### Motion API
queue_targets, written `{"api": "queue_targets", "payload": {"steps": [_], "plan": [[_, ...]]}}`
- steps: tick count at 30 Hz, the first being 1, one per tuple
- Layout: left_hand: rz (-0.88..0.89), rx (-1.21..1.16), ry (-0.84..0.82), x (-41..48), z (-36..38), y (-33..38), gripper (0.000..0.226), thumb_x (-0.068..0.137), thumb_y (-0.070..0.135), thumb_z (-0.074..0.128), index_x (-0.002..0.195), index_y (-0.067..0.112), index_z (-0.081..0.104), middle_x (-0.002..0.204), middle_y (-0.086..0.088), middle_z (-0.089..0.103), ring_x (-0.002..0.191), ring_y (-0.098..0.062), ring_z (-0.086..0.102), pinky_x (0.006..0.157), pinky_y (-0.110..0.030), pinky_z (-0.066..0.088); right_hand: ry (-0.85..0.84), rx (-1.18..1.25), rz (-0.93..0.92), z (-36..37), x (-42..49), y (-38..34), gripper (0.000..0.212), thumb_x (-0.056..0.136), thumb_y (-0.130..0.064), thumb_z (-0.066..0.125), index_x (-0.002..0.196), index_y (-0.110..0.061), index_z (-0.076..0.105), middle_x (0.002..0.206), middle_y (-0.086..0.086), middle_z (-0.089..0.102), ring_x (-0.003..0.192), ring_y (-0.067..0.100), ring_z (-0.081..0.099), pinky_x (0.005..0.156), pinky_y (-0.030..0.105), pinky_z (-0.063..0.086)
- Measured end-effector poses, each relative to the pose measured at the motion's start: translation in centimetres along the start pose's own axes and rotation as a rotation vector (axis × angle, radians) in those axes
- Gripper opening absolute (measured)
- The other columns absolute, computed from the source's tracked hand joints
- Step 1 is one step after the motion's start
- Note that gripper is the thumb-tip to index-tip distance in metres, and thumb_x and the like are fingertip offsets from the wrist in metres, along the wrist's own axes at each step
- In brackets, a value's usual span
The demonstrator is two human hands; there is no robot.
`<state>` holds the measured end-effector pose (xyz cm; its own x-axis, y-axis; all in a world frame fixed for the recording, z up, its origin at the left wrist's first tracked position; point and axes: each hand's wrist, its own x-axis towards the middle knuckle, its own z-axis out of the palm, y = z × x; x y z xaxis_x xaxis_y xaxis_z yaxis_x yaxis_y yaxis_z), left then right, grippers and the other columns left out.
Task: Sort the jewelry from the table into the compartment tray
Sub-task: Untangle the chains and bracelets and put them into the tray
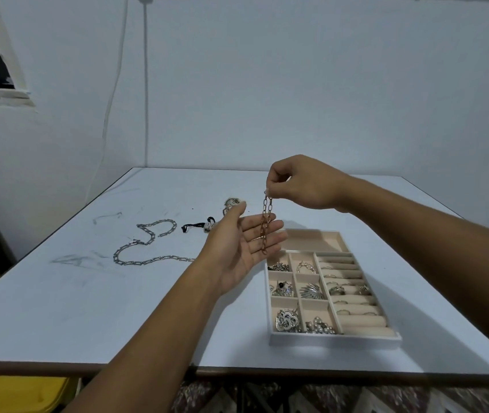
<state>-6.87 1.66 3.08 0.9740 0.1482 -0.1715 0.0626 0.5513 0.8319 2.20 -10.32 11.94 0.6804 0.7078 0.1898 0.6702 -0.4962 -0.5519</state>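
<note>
– Question: copper chain (264,231) hangs pinched under right hand (300,184), across flat open left hand (237,254), compartment tray (335,341) just right of it. Handling?
– Light, floppy, tangles easy imo. Grab one end.

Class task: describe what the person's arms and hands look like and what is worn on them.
Both arms are bare to the picture's edge: no sleeves show. The left hand and right hand wear no gloves, and neither wrist carries a watch or bracelet.
</note>
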Motion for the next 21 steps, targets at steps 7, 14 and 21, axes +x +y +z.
{"api": "queue_targets", "payload": {"steps": [7, 14, 21], "plan": [[-0.042, 0.071, -0.012, 0.5, 1.4, -0.9, 0.053, 0.100, 0.044, 0.035, 0.107, -0.001, 0.063, 0.098, -0.017, 0.071, 0.090, -0.030, 0.069, 0.096, -0.043, 0.049, 0.033, 0.001, 0.039, -0.6, -1.6, 2.1, 0.011, 0.087, -0.020, 0.061, 0.084, -0.011, 0.067, 0.086, -0.004, 0.069, 0.073, 0.008, 0.056, 0.065, 0.021, 0.043], [-0.115, 0.152, -0.034, 0.8, 1.5, -0.7, 0.058, 0.100, 0.046, 0.035, 0.108, -0.005, 0.063, 0.106, -0.023, 0.069, 0.105, -0.039, 0.064, 0.095, -0.044, 0.051, 0.019, 0.000, 0.058, 0.0, -2.6, 3.8, 0.011, 0.087, -0.021, 0.062, 0.084, -0.011, 0.067, 0.091, 0.000, 0.070, 0.077, 0.009, 0.058, 0.068, 0.021, 0.044], [-0.135, 0.236, -0.026, 0.9, 1.0, -0.1, 0.048, 0.100, 0.040, 0.040, 0.106, -0.003, 0.063, 0.102, -0.021, 0.070, 0.101, -0.037, 0.066, 0.088, -0.040, 0.055, 0.008, 0.025, 0.052, 0.7, -2.8, 4.4, 0.011, 0.087, -0.020, 0.062, 0.083, -0.012, 0.068, 0.092, 0.002, 0.071, 0.081, 0.017, 0.062, 0.072, 0.025, 0.047]]}}
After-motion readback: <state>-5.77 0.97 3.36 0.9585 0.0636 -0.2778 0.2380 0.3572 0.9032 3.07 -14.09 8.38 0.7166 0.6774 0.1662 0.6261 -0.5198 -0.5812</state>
